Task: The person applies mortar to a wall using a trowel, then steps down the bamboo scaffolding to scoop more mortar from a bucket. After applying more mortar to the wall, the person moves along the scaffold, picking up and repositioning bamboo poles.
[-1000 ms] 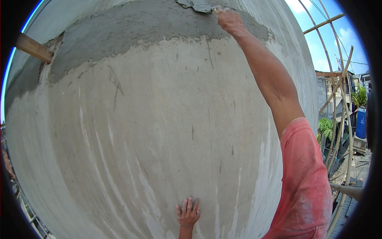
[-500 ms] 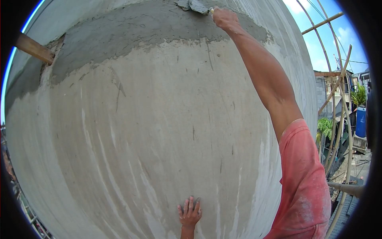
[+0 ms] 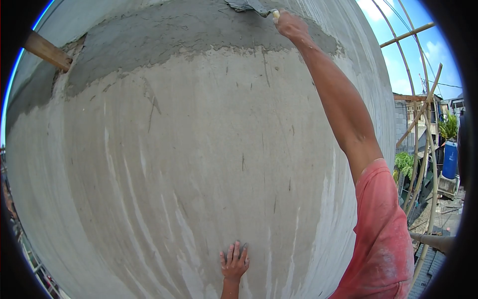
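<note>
My right hand [image 3: 293, 25] is raised to the top of the view, wrapped round the pale handle of a trowel [image 3: 257, 7]. Grey mortar shows about the trowel's blade, which lies against or close to the wall; its upper edge is cut off by the frame. A band of wet grey mortar [image 3: 144, 42] runs across the upper wall, with a ragged lower border. Low on the bare wall [image 3: 199, 149], my left hand [image 3: 234, 263] rests flat with its fingers spread, holding nothing.
A wooden beam [image 3: 49, 51] juts from the wall at upper left. On the right stand bamboo scaffold poles [image 3: 429, 149], with a blue drum [image 3: 449, 159], plants and buildings beyond. A thicker horizontal pole [image 3: 433, 241] lies at lower right.
My right hand and the trowel have shifted slightly to the right. The left hand stays flat on the wall, while the view has moved a little.
</note>
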`<action>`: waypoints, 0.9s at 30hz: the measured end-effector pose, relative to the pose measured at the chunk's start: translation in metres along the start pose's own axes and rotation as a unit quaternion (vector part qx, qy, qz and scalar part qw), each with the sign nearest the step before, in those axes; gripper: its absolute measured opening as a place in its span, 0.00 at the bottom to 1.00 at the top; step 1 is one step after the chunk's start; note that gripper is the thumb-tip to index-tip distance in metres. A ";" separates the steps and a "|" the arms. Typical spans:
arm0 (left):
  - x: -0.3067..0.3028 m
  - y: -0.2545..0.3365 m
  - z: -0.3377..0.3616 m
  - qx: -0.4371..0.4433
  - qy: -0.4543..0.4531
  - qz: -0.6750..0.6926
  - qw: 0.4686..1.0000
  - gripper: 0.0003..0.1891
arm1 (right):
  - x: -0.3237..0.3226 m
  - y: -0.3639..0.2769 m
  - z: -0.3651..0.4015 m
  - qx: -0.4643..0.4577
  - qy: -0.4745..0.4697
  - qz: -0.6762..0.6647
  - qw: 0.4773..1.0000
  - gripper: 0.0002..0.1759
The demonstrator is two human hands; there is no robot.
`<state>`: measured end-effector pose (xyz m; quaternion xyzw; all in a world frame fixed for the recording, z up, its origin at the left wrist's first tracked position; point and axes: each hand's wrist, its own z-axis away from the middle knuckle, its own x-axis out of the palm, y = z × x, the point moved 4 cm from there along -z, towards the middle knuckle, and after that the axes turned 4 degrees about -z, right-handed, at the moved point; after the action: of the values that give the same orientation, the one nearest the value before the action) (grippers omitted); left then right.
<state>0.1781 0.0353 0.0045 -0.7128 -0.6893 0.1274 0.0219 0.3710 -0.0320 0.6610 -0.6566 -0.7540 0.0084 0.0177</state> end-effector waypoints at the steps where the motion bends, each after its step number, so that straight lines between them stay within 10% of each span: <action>1: 0.000 0.000 0.000 -0.002 0.007 -0.001 1.000 0.17 | 0.002 0.008 0.002 0.032 -0.015 0.009 0.999 0.19; 16: 0.001 0.002 0.000 -0.004 0.017 -0.002 1.000 0.16 | 0.029 -0.106 0.054 -0.127 0.026 -0.009 0.991 0.19; 27: 0.001 0.001 0.000 0.008 0.028 0.014 0.999 0.16 | 0.052 -0.008 0.035 -0.042 0.137 0.117 0.983 0.21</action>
<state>0.1795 0.0358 0.0044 -0.7256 -0.6773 0.1128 0.0452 0.3544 0.0186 0.6269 -0.7353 -0.6622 -0.1114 0.0920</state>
